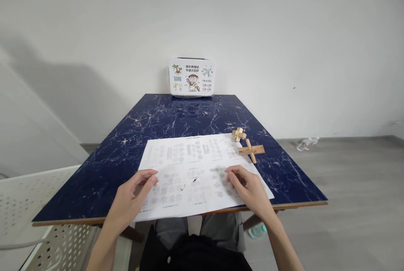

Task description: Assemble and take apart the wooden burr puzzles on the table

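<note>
A large white sheet of paper [186, 163] with rows of faint printed diagrams lies on the blue marbled table. Over its left edge rests my left hand [134, 193], fingers loosely curved, thumb apart from them, with nothing in its grasp. My right hand [248, 184] is at the right part of the sheet, likewise loosely curved and holding nothing. Whether either hand presses on the paper, I cannot tell. Beyond my right hand, a small interlocking wooden burr puzzle [239, 134] sits at the sheet's top right corner. Just nearer, crossed wooden pieces [251, 150] overlap the sheet's right edge.
Against the wall, a white box with cartoon prints [192, 78] stands at the far end of the blue table [189, 115]. A white perforated panel [25, 203] is at the left. On the floor lie a clear plastic bottle [307, 144] and a teal object [258, 231].
</note>
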`<state>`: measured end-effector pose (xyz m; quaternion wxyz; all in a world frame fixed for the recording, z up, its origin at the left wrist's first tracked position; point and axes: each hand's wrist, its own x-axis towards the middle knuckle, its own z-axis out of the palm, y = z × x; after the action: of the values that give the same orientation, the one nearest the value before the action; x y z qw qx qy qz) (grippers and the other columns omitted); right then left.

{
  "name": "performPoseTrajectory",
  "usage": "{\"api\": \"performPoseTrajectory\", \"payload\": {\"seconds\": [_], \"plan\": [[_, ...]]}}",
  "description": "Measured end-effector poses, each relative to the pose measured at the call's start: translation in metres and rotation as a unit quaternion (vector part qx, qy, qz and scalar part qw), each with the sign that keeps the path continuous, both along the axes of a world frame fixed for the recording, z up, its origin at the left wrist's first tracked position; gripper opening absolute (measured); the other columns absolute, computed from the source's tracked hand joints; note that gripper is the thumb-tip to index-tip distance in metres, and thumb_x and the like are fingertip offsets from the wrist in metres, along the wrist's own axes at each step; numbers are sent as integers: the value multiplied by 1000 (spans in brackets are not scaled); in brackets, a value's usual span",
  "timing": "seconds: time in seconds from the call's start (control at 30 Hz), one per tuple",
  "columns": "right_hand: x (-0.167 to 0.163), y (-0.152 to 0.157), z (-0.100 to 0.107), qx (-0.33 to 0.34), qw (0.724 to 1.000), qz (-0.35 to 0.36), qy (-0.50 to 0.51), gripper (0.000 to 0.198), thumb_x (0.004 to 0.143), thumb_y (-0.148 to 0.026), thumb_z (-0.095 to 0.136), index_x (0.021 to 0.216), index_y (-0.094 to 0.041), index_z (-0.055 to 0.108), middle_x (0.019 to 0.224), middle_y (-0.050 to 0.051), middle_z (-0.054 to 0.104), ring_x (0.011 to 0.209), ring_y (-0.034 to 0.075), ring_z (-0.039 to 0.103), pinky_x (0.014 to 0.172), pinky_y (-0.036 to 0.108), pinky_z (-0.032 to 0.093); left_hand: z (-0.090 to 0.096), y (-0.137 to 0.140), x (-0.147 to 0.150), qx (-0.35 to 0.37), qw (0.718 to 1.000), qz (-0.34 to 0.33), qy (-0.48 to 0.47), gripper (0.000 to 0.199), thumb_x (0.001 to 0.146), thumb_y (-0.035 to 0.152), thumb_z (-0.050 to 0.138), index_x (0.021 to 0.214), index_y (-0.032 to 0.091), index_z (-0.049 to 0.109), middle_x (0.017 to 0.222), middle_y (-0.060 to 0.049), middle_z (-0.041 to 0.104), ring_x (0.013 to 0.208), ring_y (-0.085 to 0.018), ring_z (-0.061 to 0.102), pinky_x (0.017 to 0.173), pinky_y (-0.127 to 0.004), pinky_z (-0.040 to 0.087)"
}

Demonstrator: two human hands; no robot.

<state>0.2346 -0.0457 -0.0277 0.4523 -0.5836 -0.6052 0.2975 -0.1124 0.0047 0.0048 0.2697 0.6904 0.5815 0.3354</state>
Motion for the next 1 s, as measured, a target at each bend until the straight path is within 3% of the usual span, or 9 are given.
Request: {"api": "performPoseTrajectory", "payload": {"seconds": [0.23, 0.5, 1.0], "plan": [[-1, 0, 0, -2, 1000, 1, 4, 37, 103, -55, 50, 100, -22, 66, 80, 7, 71, 65, 22, 61, 64, 33, 46, 0, -1, 1, -1, 1000, -3, -12, 44, 89, 62, 61, 109, 24, 74, 99, -7, 80, 94, -26, 76, 79, -30, 58], [-1, 0, 1, -1, 1000, 3, 2, 42, 102, -61, 49, 98, -22, 66, 80, 7, 71, 65, 23, 62, 63, 33, 46, 4, -1, 3, 4, 1000, 4, -8, 45, 88, 63, 61, 105, 24, 75, 95, -7, 81, 91, -26, 76, 74, -29, 59], [-2, -1, 2, -1, 1000, 0, 0, 32, 104, -51, 50, 98, -23, 64, 80, 5, 70, 65, 22, 60, 65, 33, 44, 6, -2, 3, -4, 1000, 9, -8, 46, 88, 64, 60, 105, 24, 74, 95, -6, 81, 90, -26, 76, 80, -32, 58]]}}
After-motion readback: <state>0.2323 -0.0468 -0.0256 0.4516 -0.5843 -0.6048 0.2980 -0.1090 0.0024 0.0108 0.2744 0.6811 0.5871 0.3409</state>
